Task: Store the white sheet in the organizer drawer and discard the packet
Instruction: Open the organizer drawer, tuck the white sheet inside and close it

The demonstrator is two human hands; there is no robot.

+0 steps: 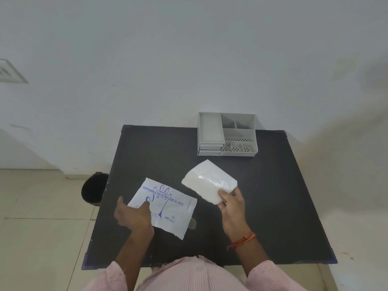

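A flat white packet [168, 206] printed in blue "Disposable Polyethylene Gloves" lies over the near left of the dark table [273, 196]. My left hand [134, 215] grips its left edge. My right hand [232, 208] holds the near corner of a folded white sheet [206, 181], which sticks out toward the organizer. The grey organizer [227, 134] stands at the table's far edge, with open compartments on top and two small shut drawers [210, 149] at its front left.
A black bin [93, 189] stands on the tiled floor just off the table's left edge. A white wall rises behind the table. A small patch of tape [192, 224] is stuck on the table near the packet.
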